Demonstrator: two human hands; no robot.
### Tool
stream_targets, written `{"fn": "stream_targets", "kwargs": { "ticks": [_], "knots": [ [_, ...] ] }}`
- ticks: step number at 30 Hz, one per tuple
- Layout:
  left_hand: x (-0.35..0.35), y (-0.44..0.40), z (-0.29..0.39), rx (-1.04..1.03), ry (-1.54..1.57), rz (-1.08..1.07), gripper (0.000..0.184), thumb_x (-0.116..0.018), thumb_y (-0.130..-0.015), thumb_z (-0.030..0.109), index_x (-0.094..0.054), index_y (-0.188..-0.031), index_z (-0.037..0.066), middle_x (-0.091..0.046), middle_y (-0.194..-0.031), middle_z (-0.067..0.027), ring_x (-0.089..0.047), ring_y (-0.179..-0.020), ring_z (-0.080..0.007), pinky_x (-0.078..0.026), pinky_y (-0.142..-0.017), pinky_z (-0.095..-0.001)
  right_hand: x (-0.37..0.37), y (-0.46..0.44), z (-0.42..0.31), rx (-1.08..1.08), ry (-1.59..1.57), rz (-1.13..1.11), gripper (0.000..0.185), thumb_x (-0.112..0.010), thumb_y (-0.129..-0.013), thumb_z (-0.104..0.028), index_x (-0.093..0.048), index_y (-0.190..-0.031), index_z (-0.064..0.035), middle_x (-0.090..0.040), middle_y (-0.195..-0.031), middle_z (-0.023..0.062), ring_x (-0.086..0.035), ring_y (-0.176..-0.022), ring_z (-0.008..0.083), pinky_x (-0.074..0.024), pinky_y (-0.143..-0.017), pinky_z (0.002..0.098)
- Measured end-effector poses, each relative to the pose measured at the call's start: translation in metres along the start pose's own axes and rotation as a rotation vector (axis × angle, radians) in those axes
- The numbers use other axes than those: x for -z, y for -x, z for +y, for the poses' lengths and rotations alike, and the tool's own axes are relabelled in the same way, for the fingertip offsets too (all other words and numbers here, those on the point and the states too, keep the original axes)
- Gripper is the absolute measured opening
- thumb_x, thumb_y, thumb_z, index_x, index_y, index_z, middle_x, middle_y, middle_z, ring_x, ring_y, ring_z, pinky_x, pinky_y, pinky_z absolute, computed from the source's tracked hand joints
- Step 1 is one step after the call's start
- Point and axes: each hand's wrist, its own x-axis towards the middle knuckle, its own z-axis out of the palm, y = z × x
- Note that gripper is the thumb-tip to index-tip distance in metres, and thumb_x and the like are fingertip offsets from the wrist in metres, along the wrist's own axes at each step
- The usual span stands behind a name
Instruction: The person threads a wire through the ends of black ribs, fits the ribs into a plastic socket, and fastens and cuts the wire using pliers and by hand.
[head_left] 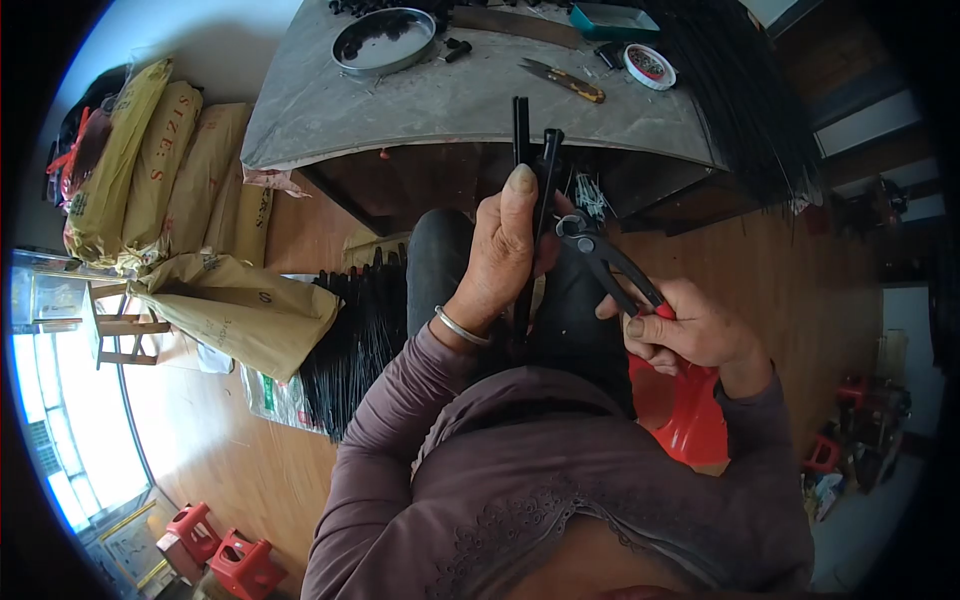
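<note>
My left hand [495, 245] is closed around thin black rods [521, 130], held upright above my lap with the thumb pressed along them. One of them has a wider, capped top end. In my right hand [695, 325] is a pair of pincers [605, 258] with dark jaws and red grips, its handles spread somewhat apart. The rounded jaws point up and left, close beside the rods; whether they touch, I cannot tell. My left fingertips are mostly hidden behind the rods.
A grey table [300, 110] ahead carries a metal bowl [398, 52], thread snips [565, 80], a white lid [650, 68] of small parts and a green tray [612, 24]. Sacks [165, 160] and a bundle of black rods [345, 350] lie left. A red bag [695, 425] hangs right.
</note>
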Motion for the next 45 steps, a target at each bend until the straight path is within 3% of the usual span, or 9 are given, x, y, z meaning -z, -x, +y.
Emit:
{"fn": "stream_targets", "kwargs": {
  "ticks": [8, 13, 26, 35, 37, 41, 43, 44, 45],
  "knots": [
    [-0.004, 0.001, 0.002, -0.007, -0.033, -0.001, 0.066, -0.028, -0.097, 0.059, -0.057, -0.084, 0.001, -0.041, -0.049, 0.0018, -0.035, -0.04, -0.0068, -0.027, -0.039, -0.0218, 0.002, -0.003, 0.003, 0.028, -0.069, -0.031, 0.033, -0.048, -0.098, -0.012, -0.042, -0.127, 0.0031, -0.062, -0.082, 0.0111, -0.06, -0.062, 0.012, -0.0518, -0.055, 0.0246],
    [0.0, 0.0, 0.001, -0.008, -0.034, 0.008, 0.067, -0.028, -0.096, 0.06, -0.057, -0.083, 0.001, -0.041, -0.049, 0.002, -0.035, -0.04, -0.0067, -0.027, -0.039, -0.0218, 0.003, -0.006, 0.003, 0.028, -0.085, -0.064, 0.039, -0.048, -0.098, -0.013, -0.037, -0.13, 0.0048, -0.063, -0.093, 0.0178, -0.066, -0.073, 0.0199, -0.0552, -0.066, 0.0315],
    [0.0, 0.0, -0.001, -0.027, -0.039, 0.005, 0.066, -0.03, -0.095, 0.061, -0.057, -0.084, 0.001, -0.041, -0.051, 0.0021, -0.036, -0.041, -0.0068, -0.028, -0.04, -0.0217, -0.001, -0.005, 0.001, 0.026, -0.168, -0.081, 0.044, -0.049, -0.097, -0.013, -0.033, -0.134, 0.0058, -0.061, -0.097, 0.0211, -0.067, -0.074, 0.0221, -0.0564, -0.068, 0.0341],
    [-0.004, 0.001, -0.002, -0.068, -0.043, 0.066, 0.065, -0.033, -0.095, 0.06, -0.06, -0.082, 0.003, -0.048, -0.051, 0.0015, -0.04, -0.041, -0.0055, -0.029, -0.04, -0.021, -0.022, -0.004, 0.003, 0.001, -0.307, -0.059, 0.037, -0.048, -0.097, -0.012, -0.039, -0.13, 0.0025, -0.057, -0.081, 0.01, -0.055, -0.059, 0.013, -0.0496, -0.051, 0.0272],
    [-0.005, 0.003, -0.001, -0.088, -0.048, 0.102, 0.063, -0.034, -0.095, 0.059, -0.06, -0.082, 0.003, -0.048, -0.052, 0.0018, -0.04, -0.041, -0.0048, -0.028, -0.04, -0.0205, -0.031, -0.006, 0.003, 0.004, -0.648, -0.152, 0.034, -0.048, -0.097, -0.012, -0.041, -0.127, 0.0019, -0.055, -0.078, 0.0081, -0.053, -0.058, 0.0121, -0.0469, -0.05, 0.0268],
    [-0.008, 0.01, 0.004, -0.124, -0.048, 0.163, 0.06, -0.038, -0.095, 0.057, -0.06, -0.081, 0.004, -0.049, -0.053, 0.0025, -0.04, -0.041, -0.0033, -0.027, -0.038, -0.0193, -0.037, -0.01, 0.004, -0.034, -0.848, -0.208, 0.03, -0.046, -0.097, -0.01, -0.043, -0.126, 0.0, -0.055, -0.076, 0.0063, -0.054, -0.058, 0.0125, -0.0465, -0.051, 0.0275],
    [-0.009, 0.009, 0.002, -0.112, -0.049, 0.176, 0.059, -0.038, -0.096, 0.056, -0.06, -0.081, 0.004, -0.049, -0.053, 0.0026, -0.04, -0.041, -0.0033, -0.026, -0.038, -0.0193, -0.035, -0.016, 0.008, 0.027, -0.125, 0.077, 0.031, -0.046, -0.096, -0.008, -0.042, -0.125, 0.0006, -0.055, -0.074, 0.0077, -0.052, -0.052, 0.0115, -0.0466, -0.048, 0.0262],
    [-0.009, 0.009, 0.001, -0.103, -0.047, 0.191, 0.059, -0.038, -0.096, 0.056, -0.061, -0.081, 0.004, -0.049, -0.053, 0.0026, -0.04, -0.04, -0.0032, -0.026, -0.038, -0.0193, -0.035, -0.018, 0.011, 0.028, -0.125, 0.08, 0.031, -0.046, -0.096, -0.008, -0.042, -0.125, 0.0006, -0.055, -0.074, 0.0077, -0.052, -0.052, 0.0115, -0.0466, -0.048, 0.0262],
    [-0.01, 0.009, 0.0, -0.101, -0.045, 0.187, 0.059, -0.038, -0.096, 0.056, -0.061, -0.081, 0.004, -0.049, -0.053, 0.0026, -0.04, -0.04, -0.0032, -0.026, -0.038, -0.0193, -0.036, -0.019, 0.015, 0.101, 0.154, 0.222, 0.03, -0.045, -0.096, -0.007, -0.041, -0.125, 0.0013, -0.055, -0.074, 0.0073, -0.052, -0.052, 0.0115, -0.0469, -0.049, 0.026]
  ]
}}
